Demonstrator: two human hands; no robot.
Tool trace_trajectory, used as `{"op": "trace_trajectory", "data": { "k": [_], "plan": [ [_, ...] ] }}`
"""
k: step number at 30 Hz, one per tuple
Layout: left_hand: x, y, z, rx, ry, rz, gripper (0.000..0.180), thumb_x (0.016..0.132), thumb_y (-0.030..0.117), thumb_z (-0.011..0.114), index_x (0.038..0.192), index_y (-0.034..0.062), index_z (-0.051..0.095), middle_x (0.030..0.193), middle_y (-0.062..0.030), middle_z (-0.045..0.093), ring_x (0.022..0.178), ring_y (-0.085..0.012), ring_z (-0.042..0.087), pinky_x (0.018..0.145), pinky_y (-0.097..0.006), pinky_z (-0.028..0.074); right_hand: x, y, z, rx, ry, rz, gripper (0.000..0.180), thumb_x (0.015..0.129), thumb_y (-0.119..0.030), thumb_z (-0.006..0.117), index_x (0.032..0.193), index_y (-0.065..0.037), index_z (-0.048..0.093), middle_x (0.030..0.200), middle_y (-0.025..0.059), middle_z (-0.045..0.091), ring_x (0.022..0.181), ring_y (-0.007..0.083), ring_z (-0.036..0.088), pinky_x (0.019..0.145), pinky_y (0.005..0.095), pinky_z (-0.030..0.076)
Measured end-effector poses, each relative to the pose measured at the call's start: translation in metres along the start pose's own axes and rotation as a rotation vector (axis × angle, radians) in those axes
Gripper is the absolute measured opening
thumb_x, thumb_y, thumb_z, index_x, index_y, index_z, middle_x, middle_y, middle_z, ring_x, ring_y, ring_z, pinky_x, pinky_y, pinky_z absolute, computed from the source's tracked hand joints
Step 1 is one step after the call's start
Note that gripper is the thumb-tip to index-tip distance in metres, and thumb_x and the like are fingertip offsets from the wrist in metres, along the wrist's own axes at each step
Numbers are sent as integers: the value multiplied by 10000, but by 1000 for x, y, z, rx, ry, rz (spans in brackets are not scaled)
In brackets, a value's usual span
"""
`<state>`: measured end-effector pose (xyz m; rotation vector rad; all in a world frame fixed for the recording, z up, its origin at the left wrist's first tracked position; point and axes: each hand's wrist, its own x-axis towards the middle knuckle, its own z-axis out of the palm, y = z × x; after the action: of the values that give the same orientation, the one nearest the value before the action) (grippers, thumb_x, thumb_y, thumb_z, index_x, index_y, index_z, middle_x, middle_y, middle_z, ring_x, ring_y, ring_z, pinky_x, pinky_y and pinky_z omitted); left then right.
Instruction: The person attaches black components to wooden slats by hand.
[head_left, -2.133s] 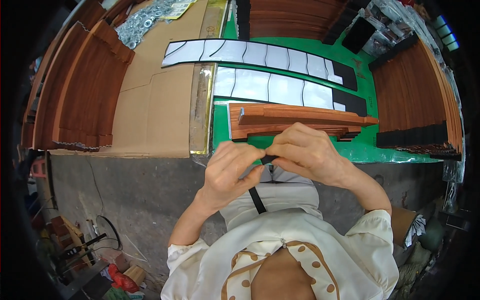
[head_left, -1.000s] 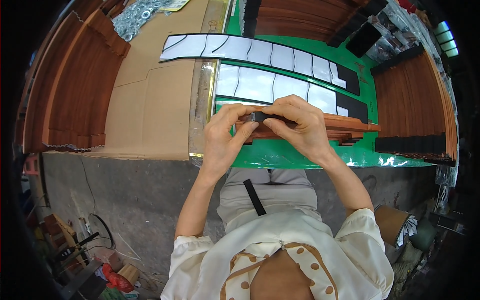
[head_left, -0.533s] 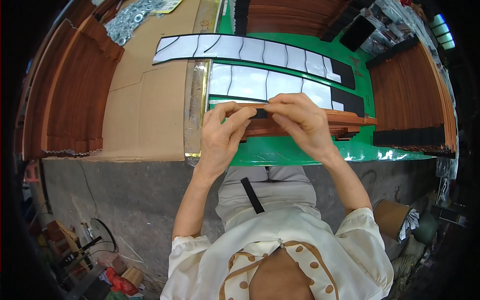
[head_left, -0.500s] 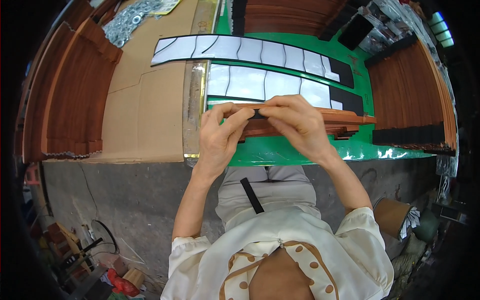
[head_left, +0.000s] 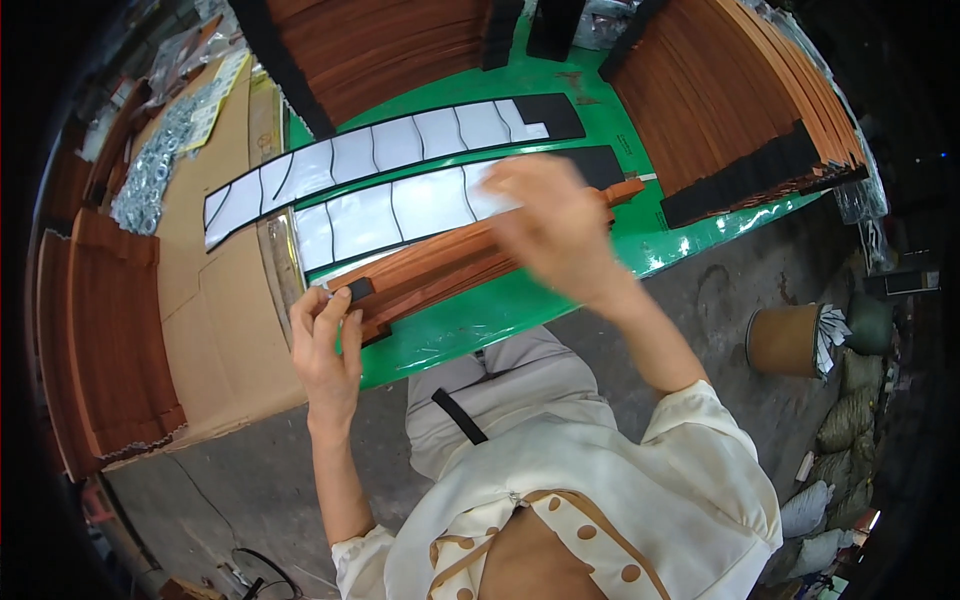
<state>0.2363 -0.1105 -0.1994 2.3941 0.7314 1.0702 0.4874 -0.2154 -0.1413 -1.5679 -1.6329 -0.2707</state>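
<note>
My left hand (head_left: 325,345) pinches a small black pad (head_left: 358,291) against the near end of a bundle of thin reddish wood strips (head_left: 450,268), which lies slanted on the green tabletop (head_left: 520,300), just in front of two backing sheets of black and white pieces (head_left: 400,205). My right hand (head_left: 550,225) is blurred above the bundle's far half; I cannot tell whether it grips. The strips look light, stiff yet bendy, likely to slide apart, so I judge holding them by the ends is safest.
</note>
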Motion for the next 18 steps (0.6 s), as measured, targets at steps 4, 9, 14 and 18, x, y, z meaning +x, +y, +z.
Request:
{"op": "trace_trajectory", "data": {
  "k": [4, 9, 14, 18],
  "plan": [
    [2, 3, -10, -22, -50, -43, 299, 805, -39, 636, 1091, 25, 576, 1170, -157, 545, 1041, -300, 549, 851, -366, 458, -12, 71, -66, 68, 5, 479, 189, 882, -97, 584, 1034, -3, 646, 971, 83, 644, 902, 143, 604, 779, 248, 461],
    [30, 44, -10, 253, -7, 116, 265, 779, 28, 658, 1037, 19, 594, 1115, -141, 575, 1050, -318, 521, 904, -407, 379, -16, 159, -82, 118, -228, 540, 166, 873, -100, 604, 996, -2, 659, 920, 66, 664, 870, 131, 619, 759, 261, 476],
    [119, 82, 27, 137, -401, 299, 233, 765, 4, 618, 997, 30, 611, 1054, -120, 600, 982, -290, 557, 843, -393, 399, -24, 211, -47, 193, -657, 290, 171, 800, -69, 665, 960, -8, 656, 887, 103, 655, 802, 234, 637, 696, 331, 495],
    [164, 49, 96, 75, -862, 373, 266, 809, 8, 576, 1067, 58, 617, 1180, -110, 581, 1086, -296, 533, 904, -397, 423, -20, 218, -20, 165, -778, 238, 232, 748, -136, 721, 948, -37, 660, 905, 89, 652, 846, 249, 631, 734, 352, 500]
  ]
}}
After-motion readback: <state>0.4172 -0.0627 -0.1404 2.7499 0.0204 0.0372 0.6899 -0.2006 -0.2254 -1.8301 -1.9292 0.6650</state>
